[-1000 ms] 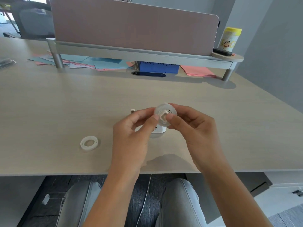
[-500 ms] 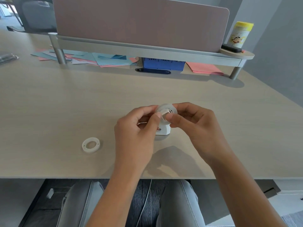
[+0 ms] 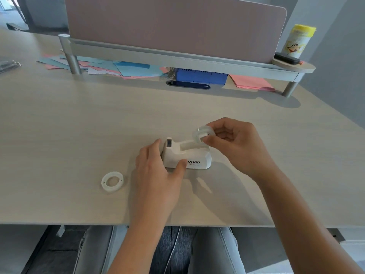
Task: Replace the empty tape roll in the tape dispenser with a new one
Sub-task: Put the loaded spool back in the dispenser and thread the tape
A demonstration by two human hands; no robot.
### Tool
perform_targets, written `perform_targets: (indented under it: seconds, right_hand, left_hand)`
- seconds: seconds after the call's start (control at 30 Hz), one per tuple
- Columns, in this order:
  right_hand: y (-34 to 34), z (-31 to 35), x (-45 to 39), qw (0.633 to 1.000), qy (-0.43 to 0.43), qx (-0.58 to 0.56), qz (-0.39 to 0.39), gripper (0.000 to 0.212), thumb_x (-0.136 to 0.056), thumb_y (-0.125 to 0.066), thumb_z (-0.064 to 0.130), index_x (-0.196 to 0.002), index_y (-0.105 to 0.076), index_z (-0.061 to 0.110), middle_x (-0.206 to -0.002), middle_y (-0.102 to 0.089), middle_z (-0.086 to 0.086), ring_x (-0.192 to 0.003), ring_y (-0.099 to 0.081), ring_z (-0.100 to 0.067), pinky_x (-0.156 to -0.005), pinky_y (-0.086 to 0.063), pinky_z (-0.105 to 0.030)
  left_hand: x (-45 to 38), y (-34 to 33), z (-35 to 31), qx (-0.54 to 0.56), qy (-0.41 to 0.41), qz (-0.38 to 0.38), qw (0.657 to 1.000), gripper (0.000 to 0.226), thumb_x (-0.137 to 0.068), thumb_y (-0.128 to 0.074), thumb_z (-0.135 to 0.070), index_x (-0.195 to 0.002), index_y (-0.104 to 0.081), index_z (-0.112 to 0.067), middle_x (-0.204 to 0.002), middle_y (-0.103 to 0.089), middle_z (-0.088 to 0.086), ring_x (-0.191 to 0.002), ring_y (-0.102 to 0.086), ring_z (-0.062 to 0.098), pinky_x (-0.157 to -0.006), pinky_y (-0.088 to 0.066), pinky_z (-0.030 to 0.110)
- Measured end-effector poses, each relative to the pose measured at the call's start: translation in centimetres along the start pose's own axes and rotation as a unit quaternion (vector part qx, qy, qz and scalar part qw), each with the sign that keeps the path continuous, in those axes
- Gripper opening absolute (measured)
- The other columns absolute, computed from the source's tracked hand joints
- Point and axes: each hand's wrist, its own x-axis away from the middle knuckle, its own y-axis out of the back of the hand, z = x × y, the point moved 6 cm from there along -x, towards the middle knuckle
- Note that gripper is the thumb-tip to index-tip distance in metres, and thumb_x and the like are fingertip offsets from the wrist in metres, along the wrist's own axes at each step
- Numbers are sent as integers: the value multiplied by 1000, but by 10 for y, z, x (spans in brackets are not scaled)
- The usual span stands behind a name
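A white tape dispenser [image 3: 194,155] marked VIVID stands on the desk, its roll slot showing empty. My left hand [image 3: 158,175] grips its front end, thumb on the near side. My right hand [image 3: 237,143] pinches a clear tape roll [image 3: 201,133] upright just above the back of the slot. A second white ring, a tape core [image 3: 112,181], lies flat on the desk to the left, apart from both hands.
A shelf riser [image 3: 177,58] with a pink screen spans the back. Under it lie coloured papers [image 3: 118,68], a blue box [image 3: 201,76] and pink sheets [image 3: 250,82]. A yellow-lidded canister [image 3: 298,41] stands at the shelf's right end. The desk edge [image 3: 79,222] is close to me.
Both hands held the roll together in front of the dispenser. My left hand has dropped onto the dispenser, and my right hand has carried the roll right, over the slot.
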Motion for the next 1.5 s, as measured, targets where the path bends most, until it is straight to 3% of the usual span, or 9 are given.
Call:
perform_targets:
  seconds: [0.17,0.23,0.33,0.5,0.7,0.83,1.1,1.27,1.5]
  right_hand:
    - [-3,-8,1,998,7,54,10,11,-86,-84,26,-95,-82,22,-95,-81,11,-86,-73,-5,-81,-59,-31]
    - [-4,-12,2,999,-2,39,10,11,-86,-84,24,-95,-80,19,-91,-80,9,-82,-72,-11,-75,-57,-34]
    - [-4,-12,2,999,4,43,14,10,-87,-83,21,-96,-78,19,-92,-79,7,-89,-73,-18,-81,-59,-41]
    - [-3,-8,0,996,19,83,30,9,-87,-83,22,-95,-79,22,-91,-76,8,-79,-66,-3,-68,-51,-20]
    - [-5,4,-9,985,18,166,50,12,-82,-87,27,-92,-82,31,-90,-74,11,-73,-61,-6,-65,-45,-13]
    - [-9,9,-14,971,8,219,92,12,-89,-80,23,-98,-84,31,-86,-70,15,-67,-59,9,-60,-42,-3]
    - [-13,25,-23,950,22,291,110,9,-87,-83,21,-95,-83,22,-84,-77,9,-71,-67,3,-58,-47,-6]
    - [-19,33,-28,928,35,346,134,8,-87,-82,20,-94,-84,24,-85,-77,8,-73,-65,-2,-53,-40,-4]
    - [-27,42,-24,907,66,390,142,11,-90,-76,18,-99,-82,21,-88,-74,6,-85,-64,-14,-69,-49,-19]
  left_hand:
    - [1,-2,2,0,-3,2,1000,64,-83,-75,-44,-141,-53,-29,-130,-58,-4,-123,-56,23,-102,-48,45]
    - [1,-1,1,3,-7,1,1000,62,-83,-75,-44,-140,-54,-29,-128,-60,-4,-121,-56,23,-100,-49,45]
    - [2,-2,2,6,-6,0,1000,60,-83,-75,-43,-138,-54,-30,-126,-60,-6,-120,-57,22,-99,-50,45]
    - [1,-3,3,-2,-12,-1,1000,63,-83,-75,-42,-140,-53,-29,-129,-60,-5,-122,-55,22,-100,-49,43]
    - [1,-5,3,-16,-23,2,1000,63,-85,-74,-42,-142,-52,-26,-131,-59,-3,-125,-53,23,-101,-48,44]
    - [0,-5,3,-20,-25,4,999,63,-86,-73,-42,-143,-52,-26,-131,-59,-3,-125,-52,22,-100,-48,43]
    - [1,-5,3,-32,-32,2,999,61,-86,-70,-43,-141,-52,-26,-130,-58,-6,-124,-52,21,-99,-48,42]
    - [0,-7,5,-26,-36,11,999,58,-88,-70,-36,-142,-50,-29,-130,-56,-8,-119,-57,20,-93,-51,40]
    - [-4,-4,6,-14,-19,1,1000,49,-89,-71,-34,-135,-54,-27,-127,-58,-6,-113,-61,24,-90,-54,48]
